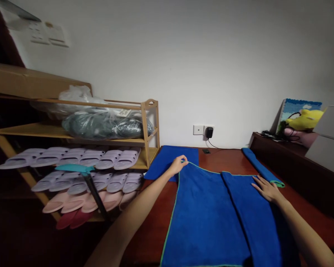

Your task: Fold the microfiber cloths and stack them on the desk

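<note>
A large blue towel [208, 215] with a green edge lies spread on the reddish-brown table [153, 226]. Its right part is folded over toward the middle. My left hand [178, 165] pinches the towel's far left corner. My right hand [265, 188] lies flat, fingers apart, on the folded right part near its far edge. A folded blue towel [167, 157] lies flat just beyond my left hand. A rolled blue towel [260, 168] lies along the table's right side, close to my right hand.
A wooden shoe rack [149, 126] with several lilac and pink slippers [100, 159] and bagged items stands to the left. A wall socket with a black plug [209, 132] is behind the table. A dark side unit [289, 159] on the right carries a yellow plush toy [306, 119].
</note>
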{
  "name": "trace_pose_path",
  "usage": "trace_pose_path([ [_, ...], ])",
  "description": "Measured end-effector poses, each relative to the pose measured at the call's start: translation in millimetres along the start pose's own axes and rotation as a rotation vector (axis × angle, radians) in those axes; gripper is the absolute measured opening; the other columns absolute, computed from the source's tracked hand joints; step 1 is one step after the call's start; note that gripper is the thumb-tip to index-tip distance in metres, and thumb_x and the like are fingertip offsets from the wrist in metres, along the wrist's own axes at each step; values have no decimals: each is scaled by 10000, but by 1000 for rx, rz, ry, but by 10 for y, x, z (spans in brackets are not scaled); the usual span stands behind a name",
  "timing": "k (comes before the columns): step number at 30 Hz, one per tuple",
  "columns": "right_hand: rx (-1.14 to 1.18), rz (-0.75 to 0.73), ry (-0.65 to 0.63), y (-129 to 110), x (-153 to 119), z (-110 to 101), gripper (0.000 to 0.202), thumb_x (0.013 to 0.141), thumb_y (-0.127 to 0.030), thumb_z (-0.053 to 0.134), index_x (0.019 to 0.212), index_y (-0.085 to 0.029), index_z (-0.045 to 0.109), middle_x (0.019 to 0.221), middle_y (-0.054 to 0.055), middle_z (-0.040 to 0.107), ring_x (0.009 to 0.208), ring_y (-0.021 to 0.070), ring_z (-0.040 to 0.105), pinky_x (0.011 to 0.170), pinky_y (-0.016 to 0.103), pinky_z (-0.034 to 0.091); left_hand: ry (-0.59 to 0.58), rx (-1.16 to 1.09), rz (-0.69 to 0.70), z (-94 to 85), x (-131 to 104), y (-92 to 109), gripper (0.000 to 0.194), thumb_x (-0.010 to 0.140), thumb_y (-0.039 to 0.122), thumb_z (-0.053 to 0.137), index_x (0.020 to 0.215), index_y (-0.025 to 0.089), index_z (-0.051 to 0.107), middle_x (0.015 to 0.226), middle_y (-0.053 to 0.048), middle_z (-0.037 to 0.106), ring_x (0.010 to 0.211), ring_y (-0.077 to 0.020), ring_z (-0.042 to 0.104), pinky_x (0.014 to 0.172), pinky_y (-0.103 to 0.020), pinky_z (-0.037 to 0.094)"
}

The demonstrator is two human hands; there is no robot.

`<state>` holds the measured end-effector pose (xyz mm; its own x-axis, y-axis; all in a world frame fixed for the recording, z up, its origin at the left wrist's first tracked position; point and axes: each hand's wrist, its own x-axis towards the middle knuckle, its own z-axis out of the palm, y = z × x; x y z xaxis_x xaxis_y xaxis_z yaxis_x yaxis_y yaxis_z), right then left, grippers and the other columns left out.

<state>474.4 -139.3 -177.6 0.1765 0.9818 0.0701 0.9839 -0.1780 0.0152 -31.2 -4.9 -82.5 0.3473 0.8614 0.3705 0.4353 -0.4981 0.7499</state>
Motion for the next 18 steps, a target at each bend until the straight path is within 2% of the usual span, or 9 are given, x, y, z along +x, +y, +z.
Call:
trace_pose_path([
  [5,-14,2,10,-7,-12,0,739,858,-695,177,1461,-283,291,1529,73,248,1405,240,211,1087,540,195,10,-77,-18,-241,-119,21,153,777,334,571,782,183,552,656,39,534,634,-135,503,660,-249,417],
  [11,-44,1,14,-15,-16,-14,736,854,-681,199,1459,-272,300,1519,66,277,1401,245,223,1096,543,169,18,-79,29,-672,-338,46,190,770,369,596,765,183,559,700,39,542,656,-130,487,730,-263,406],
  [18,-67,-11,5,-23,-16,-50,742,850,-688,207,1457,-273,303,1519,69,271,1400,249,224,1091,557,157,-17,4,60,-1056,-506,8,215,757,404,586,740,192,556,664,46,505,605,-122,436,625,-228,358],
])
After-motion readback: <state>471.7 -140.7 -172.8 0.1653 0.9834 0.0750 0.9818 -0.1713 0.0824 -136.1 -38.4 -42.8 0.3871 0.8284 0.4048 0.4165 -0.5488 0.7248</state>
